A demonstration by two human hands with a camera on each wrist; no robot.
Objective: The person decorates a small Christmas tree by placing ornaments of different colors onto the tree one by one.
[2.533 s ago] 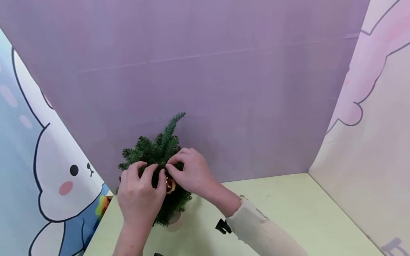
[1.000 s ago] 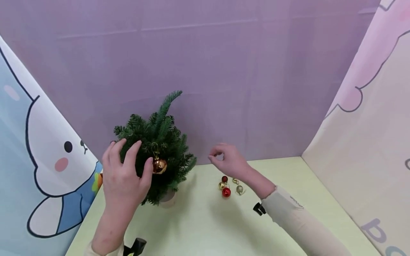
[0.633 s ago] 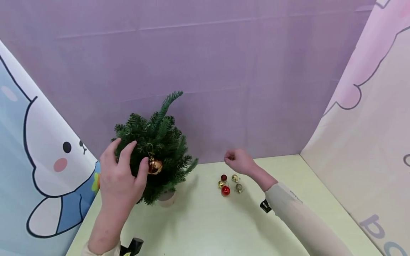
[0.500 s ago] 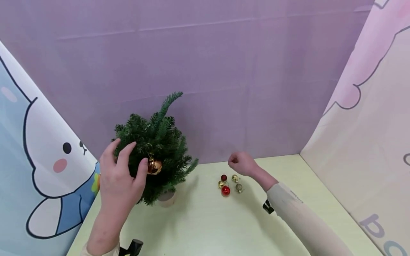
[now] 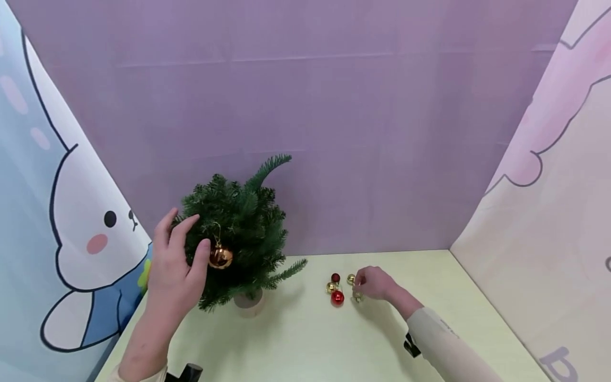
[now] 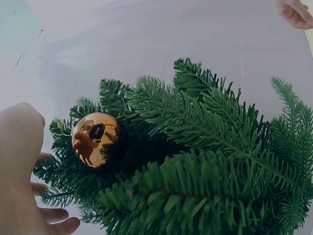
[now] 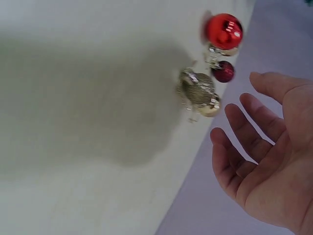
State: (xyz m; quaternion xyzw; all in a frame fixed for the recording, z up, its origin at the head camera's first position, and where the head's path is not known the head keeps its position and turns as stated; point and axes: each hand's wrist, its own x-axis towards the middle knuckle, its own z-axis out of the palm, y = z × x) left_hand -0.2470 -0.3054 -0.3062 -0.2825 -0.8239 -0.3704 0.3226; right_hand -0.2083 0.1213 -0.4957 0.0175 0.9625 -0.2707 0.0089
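A small green Christmas tree (image 5: 248, 228) stands in a pale pot (image 5: 249, 305) on the left part of the table. From its branches hangs a shiny copper bauble (image 5: 221, 258) on a gold loop. Beside the tree's left side my left hand (image 5: 174, 270) is spread with fingers apart, near the bauble and holding nothing. My right hand (image 5: 377, 285) hovers over the loose baubles, its fingers loosely bent with nothing between them in the right wrist view. Nearest to it are a pale gold patterned bauble (image 7: 197, 89) and a smooth gold bauble (image 7: 209, 107).
A bright red bauble (image 5: 337, 298), a dark red bauble (image 5: 335, 277) and another gold bauble (image 5: 331, 287) lie together just left of my right hand. A purple backdrop (image 5: 334, 132) closes off the table (image 5: 296, 345) behind, and printed panels flank both sides.
Both hands have come off the copper bauble, which now hangs on the tree. My right hand moved right, then down to the loose baubles. The left hand drew back slightly left.
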